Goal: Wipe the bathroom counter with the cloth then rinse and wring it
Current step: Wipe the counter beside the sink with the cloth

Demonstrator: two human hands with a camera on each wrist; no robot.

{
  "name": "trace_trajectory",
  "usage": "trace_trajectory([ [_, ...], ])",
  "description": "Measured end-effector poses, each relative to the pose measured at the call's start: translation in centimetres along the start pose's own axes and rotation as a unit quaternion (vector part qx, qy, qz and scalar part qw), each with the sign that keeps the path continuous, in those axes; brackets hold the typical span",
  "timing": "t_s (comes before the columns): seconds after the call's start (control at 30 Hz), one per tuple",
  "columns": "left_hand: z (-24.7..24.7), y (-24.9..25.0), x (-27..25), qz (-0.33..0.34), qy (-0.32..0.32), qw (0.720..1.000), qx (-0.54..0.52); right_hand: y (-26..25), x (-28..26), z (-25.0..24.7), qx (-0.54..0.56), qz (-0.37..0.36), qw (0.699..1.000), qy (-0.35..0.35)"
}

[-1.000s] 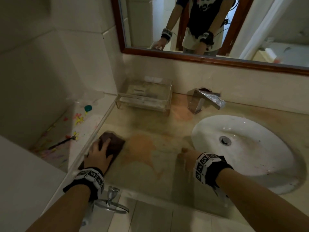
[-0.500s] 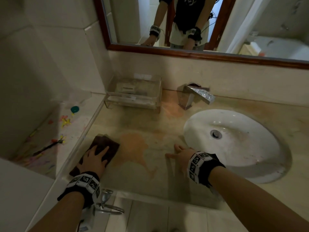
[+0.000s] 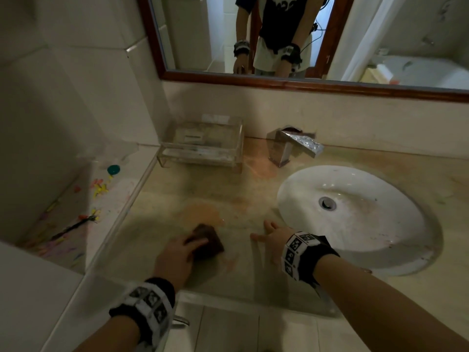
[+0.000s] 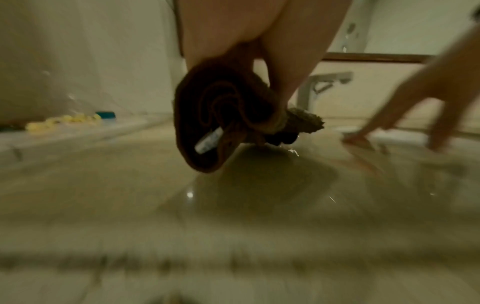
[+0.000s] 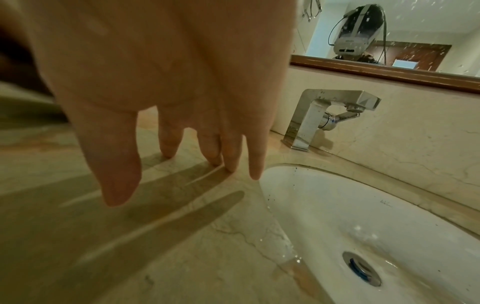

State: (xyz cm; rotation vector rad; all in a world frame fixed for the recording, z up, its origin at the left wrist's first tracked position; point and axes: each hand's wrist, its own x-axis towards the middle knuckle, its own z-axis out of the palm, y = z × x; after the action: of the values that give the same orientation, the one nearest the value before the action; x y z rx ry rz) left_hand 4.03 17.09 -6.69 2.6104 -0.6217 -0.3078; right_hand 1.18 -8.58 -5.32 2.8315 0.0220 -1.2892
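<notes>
Bare counter (image 3: 177, 199) lies open toward 12 o'clock; clear tray (image 3: 203, 146) and tap (image 3: 291, 146) block beyond, basin (image 3: 355, 212) at 2.

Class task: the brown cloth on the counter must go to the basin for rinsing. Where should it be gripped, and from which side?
Probably grip the cloth across its thick folded middle, from above. It lies bunched on the counter under the left hand, its rolled layers showing in the left wrist view; pinching them together should stop it unrolling.
</notes>
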Motion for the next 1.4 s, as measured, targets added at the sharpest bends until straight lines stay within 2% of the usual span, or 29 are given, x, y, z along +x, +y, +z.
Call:
trace_trajectory([
  [0.07, -2.5, -1.1, 2.8, -0.034, 0.065, 0.997, -0.015, 0.1, 0.0, 0.0, 0.004, -0.006, 1.000, 0.004],
  [0.13, -4.6, -2.4, 5.6, -0.091, 0.080, 0.992, 0.038, 0.2, -0.4, -0.1, 0.011, -0.011, 1.000, 0.006],
  [0.23, -5.8, -4.4, 8.5, -0.174, -0.006, 0.982, 0.070, 0.3, -0.5, -0.3, 0.017, -0.018, 1.000, 0.015],
  [0.3, -5.2, -5.4, 9.3, -0.178, -0.062, 0.979, 0.082, 0.6, -0.2, -0.3, 0.002, -0.024, 1.000, 0.015],
  [0.4, -3.1, -4.3, 9.4, -0.147, -0.096, 0.966, 0.189, 1.2, 0.4, -0.3, -0.014, -0.032, 0.999, 0.022],
  [0.53, -0.3, -0.1, 8.1, -0.068, -0.114, 0.967, 0.220, 1.8, 1.0, -0.4, -0.070, -0.038, 0.997, 0.002],
  [0.73, 3.0, 5.8, 2.9, 0.070, -0.168, 0.967, 0.177, 2.5, 1.4, 0.6, -0.038, -0.051, 0.998, 0.021],
  [0.8, 3.1, 6.2, 2.0, 0.088, -0.178, 0.971, 0.130, 2.6, 1.0, 0.8, -0.013, -0.056, 0.998, 0.035],
  [0.9, 1.1, 4.7, 3.4, 0.037, -0.105, 0.993, 0.030, 2.7, -0.2, 2.0, 0.029, -0.051, 0.995, 0.075],
  [0.97, -0.9, 2.9, 5.1, -0.020, -0.028, 0.999, 0.028, 2.8, -1.1, 3.4, 0.014, -0.040, 0.996, 0.084],
  [1.0, -1.7, 2.0, 5.7, -0.055, -0.011, 0.997, 0.048, 2.9, -1.6, 4.1, 0.001, -0.036, 0.996, 0.083],
  [1.07, -2.4, 0.7, 5.8, -0.129, -0.031, 0.987, 0.088, 3.1, -2.7, 5.2, 0.004, -0.029, 0.996, 0.078],
  [1.13, -1.4, 0.4, 4.3, -0.172, -0.073, 0.977, 0.101, 3.2, -3.5, 5.9, 0.013, -0.025, 0.996, 0.089],
  [1.27, 2.8, 2.9, 0.1, -0.169, -0.107, 0.970, 0.137, 3.0, -2.7, 6.9, 0.044, -0.013, 0.993, 0.106],
  [1.4, 4.6, 6.3, -0.7, -0.166, -0.134, 0.959, 0.189, 3.0, -2.7, 7.0, 0.036, -0.017, 0.992, 0.120],
])
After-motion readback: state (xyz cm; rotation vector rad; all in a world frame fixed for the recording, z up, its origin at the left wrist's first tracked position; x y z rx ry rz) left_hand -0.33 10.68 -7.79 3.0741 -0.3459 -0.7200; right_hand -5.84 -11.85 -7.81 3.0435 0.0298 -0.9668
